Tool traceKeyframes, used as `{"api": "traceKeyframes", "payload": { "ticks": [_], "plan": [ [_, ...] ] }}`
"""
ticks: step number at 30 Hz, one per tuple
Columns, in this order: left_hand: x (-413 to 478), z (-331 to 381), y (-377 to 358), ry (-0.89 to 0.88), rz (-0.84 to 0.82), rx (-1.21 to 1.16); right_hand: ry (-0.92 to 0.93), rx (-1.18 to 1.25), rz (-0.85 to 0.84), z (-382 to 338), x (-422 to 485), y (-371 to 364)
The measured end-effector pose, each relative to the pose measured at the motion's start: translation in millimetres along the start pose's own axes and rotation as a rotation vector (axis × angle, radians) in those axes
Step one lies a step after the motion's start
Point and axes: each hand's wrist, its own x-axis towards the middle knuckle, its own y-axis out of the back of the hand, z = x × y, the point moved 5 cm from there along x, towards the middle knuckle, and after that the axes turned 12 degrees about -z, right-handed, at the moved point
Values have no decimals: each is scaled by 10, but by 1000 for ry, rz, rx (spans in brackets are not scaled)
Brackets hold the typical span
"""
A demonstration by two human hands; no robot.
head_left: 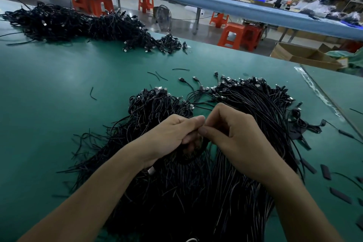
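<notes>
A big heap of thin black USB cables [255,108] lies on the green table [59,88] in front of me, plugs pointing away. A second, tangled heap of cables [155,104] sits just left of it. My left hand [172,133] grips a coiled black cable [194,153] above the heaps, fingers curled round it. My right hand [231,133] meets it thumb to thumb and pinches something thin at the coil; what it pinches is hidden by the fingers.
A long pile of bundled cables [82,23] lies at the table's far left. Short black ties [161,75] and flat black strips [326,172] are scattered around. A cardboard box [300,55], orange stools [231,34] and a blue bench [235,6] stand beyond the far edge.
</notes>
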Motion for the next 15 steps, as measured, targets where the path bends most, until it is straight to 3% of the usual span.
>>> {"api": "traceKeyframes", "payload": {
  "ticks": [2,4,8,13,15],
  "plan": [
    [35,7,17,-6,93,26,8,-53,61,-18,7,-34],
    [55,-26,-22,34,104,-114,31,-84,120,-34,27,-64],
    [67,-124,-152,131,-78,-386,56,-85,193,-35,74,-100],
    [65,-260,-34,241,6,-176,25,-7,199,96,107,-127],
    [62,-308,66,230,69,-105,-93,-3,122,272,122,-137]
  ]
}}
